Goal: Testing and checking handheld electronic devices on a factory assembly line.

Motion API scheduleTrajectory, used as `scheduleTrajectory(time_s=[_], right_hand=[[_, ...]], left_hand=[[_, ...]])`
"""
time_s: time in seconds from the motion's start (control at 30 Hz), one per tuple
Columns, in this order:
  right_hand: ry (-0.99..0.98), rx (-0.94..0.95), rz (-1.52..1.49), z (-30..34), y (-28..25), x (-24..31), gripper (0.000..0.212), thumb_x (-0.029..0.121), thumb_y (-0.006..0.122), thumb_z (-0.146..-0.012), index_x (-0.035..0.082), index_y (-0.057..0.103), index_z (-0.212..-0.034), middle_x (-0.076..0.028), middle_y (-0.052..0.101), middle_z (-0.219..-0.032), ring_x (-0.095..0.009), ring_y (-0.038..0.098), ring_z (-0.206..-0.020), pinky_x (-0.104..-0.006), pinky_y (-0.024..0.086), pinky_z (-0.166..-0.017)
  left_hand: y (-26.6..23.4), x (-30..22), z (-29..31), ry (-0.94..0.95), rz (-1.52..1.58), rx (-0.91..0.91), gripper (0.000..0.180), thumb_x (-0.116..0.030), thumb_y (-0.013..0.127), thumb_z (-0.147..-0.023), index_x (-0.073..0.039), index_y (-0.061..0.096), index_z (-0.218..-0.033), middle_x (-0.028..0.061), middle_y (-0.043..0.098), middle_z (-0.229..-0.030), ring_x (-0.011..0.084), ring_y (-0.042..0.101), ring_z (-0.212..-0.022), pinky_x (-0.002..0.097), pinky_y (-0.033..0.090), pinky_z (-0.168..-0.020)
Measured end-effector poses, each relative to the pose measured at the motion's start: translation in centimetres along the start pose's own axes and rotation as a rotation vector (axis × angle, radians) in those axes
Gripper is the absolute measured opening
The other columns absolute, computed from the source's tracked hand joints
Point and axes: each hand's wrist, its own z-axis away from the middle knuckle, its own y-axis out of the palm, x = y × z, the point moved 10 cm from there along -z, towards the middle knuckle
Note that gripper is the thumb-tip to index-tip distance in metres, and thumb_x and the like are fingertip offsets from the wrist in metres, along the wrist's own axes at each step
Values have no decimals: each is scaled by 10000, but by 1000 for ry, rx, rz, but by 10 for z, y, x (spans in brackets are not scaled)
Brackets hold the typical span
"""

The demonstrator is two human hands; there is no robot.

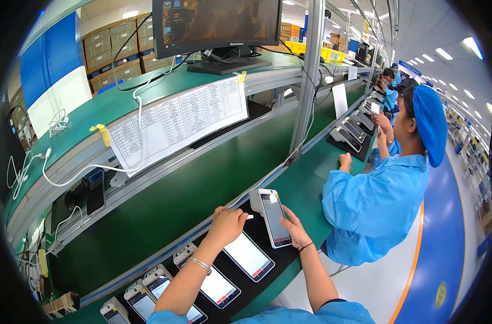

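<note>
Toward eight o'clock, white plastic handheld terminals (139,305) with lit rectangular screens lie in a slanting row on a black mat (282,258). The worker's left hand (228,224), wearing silver metal bangles (199,265) at the wrist, pinches a small white piece (250,217) between thumb and forefinger; the piece projects toward three o'clock. At five o'clock from this hand lies a bright-screened white terminal (250,256). Farther right, a grey-screened white plastic terminal (274,216) sits at ten o'clock from the right hand (297,231), which is clamped on its right edge, thumb over the screen; whether it is raised I cannot tell. Toward two o'clock: a blue-smocked co-worker (378,197).
</note>
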Motion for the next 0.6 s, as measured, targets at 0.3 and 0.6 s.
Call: scheduleTrajectory(time_s=[0.3, 0.6], right_hand=[[-16, 86, 80, -1, 11, 0, 517, 78, 495, -842, 70, 300, -1321, -123, 558, -1046, -161, 534, -932, -270, 408, -830], [-115, 93, 134, -2, 12, 6, 520, 89, 513, -839, 61, 306, -1315, -100, 576, -946, -124, 543, -829, -253, 436, -748]], left_hand=[[34, 11, -6, -164, -97, 49, 310, -238, 428, -869, -39, 586, -691, 123, 596, -623, 279, 575, -640, 404, 354, -741], [41, 25, 2, -207, 36, 53, 329, -279, 424, -875, -47, 581, -702, 139, 590, -609, 306, 558, -595, 426, 345, -730]])
